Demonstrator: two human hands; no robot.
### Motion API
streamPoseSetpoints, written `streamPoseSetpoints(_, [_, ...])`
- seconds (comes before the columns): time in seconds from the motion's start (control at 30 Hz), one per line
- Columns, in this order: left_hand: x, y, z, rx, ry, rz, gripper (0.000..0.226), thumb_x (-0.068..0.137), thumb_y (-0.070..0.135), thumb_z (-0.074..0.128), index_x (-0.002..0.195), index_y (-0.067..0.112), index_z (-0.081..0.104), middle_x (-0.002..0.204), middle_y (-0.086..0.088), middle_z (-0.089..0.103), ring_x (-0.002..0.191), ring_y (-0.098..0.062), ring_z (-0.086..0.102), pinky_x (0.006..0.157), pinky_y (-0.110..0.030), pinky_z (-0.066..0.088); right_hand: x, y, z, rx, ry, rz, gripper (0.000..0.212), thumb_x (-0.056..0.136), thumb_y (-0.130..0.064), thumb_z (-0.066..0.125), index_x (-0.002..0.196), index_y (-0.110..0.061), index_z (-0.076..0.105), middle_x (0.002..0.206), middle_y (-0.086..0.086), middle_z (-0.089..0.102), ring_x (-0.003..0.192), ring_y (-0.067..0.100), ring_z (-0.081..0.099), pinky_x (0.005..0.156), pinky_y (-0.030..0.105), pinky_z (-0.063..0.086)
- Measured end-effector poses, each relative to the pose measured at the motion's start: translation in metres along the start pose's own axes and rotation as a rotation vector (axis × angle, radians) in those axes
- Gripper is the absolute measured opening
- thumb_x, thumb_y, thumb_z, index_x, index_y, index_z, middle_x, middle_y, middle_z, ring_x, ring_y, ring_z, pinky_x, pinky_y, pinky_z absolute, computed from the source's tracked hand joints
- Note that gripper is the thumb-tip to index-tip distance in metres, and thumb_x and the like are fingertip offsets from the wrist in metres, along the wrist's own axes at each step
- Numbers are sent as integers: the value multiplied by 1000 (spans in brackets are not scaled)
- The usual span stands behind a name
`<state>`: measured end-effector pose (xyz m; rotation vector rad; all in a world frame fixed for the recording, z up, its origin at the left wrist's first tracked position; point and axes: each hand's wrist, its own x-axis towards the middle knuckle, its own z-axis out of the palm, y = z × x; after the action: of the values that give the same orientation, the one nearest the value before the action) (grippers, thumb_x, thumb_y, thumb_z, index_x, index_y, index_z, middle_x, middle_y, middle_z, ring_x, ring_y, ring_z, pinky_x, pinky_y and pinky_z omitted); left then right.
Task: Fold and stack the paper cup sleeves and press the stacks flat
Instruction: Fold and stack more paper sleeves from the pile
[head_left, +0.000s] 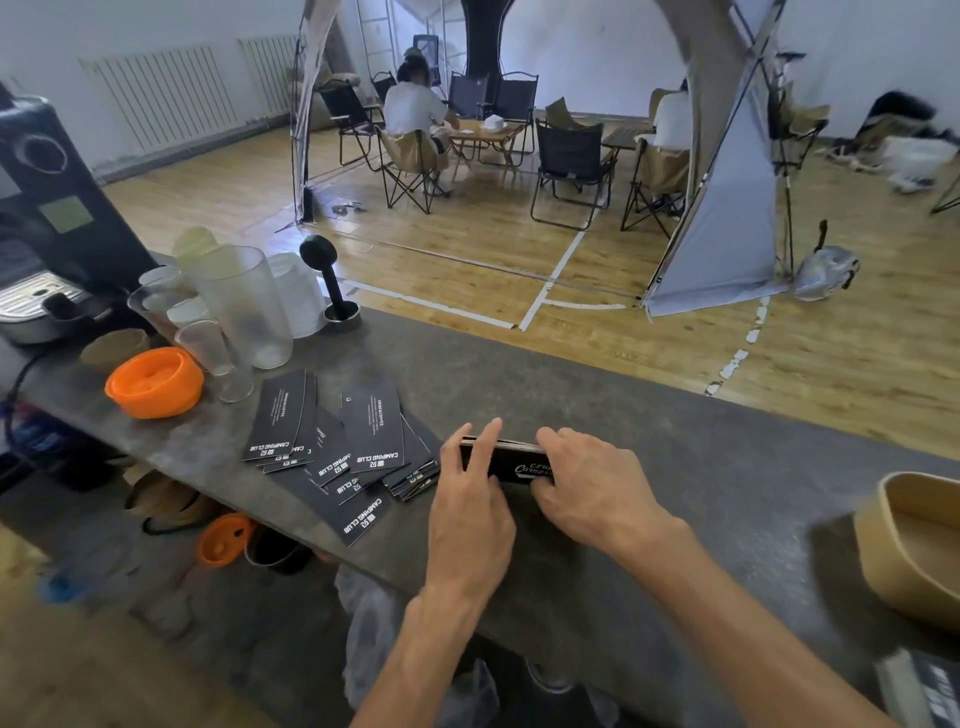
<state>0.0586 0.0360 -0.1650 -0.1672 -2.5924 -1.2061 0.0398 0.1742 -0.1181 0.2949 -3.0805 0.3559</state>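
Head view is showing left hand (470, 512) and right hand (589, 486) gripping a stack of black sleeves (511, 460) on the counter (701, 467), fingers curled round it, loose sleeves (337, 447) lying beside

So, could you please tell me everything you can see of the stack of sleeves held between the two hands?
The stack of sleeves is black card with white script lettering on its near face. Several flat layers show along its top edge. It stands on its long edge on the grey counter, the left hand and right hand gripping its ends.
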Motion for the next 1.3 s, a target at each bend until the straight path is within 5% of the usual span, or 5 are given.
streamPoseSetpoints(0.37, [-9,-3,-20,137,-165,209,76,82,-3,54,150,27,35,163,12,-2,136,-18,38,90,-35,52,-19,-9,-8,-32,-53,110,16,91,-39,51,97,-25,44,105,-2,63,100,23,61,72,36,41])
streamPoseSetpoints(0.53, [-19,2,-34,262,-226,400,89,71,-1,60,151,24,29,159,5,24,120,-22,47,101,-34,45,-45,-14,-28,-9,-104,197,20,89,-44,52,98,-26,51,98,-1,65,89,24,62,72,35,45])
streamPoseSetpoints(0.7, [-29,18,-28,317,-274,548,84,71,2,66,146,22,36,139,2,44,99,-22,52,84,-38,52,-84,-5,-45,79,-196,308,21,88,-44,53,98,-27,48,92,-2,62,84,22,60,71,37,47])
streamPoseSetpoints(1.03, [-68,121,9,70,-566,667,51,76,28,66,105,31,25,96,10,55,67,-6,49,56,-13,33,-226,63,-107,167,110,417,32,85,-35,69,96,-37,38,96,-13,57,88,8,59,79,40,54])
streamPoseSetpoints(1.3, [-92,229,67,215,-670,819,43,74,42,70,90,26,34,88,11,56,73,-15,52,62,-28,37,-307,148,-143,92,115,450,25,88,-39,68,96,-35,45,105,-16,54,92,9,57,74,32,56])
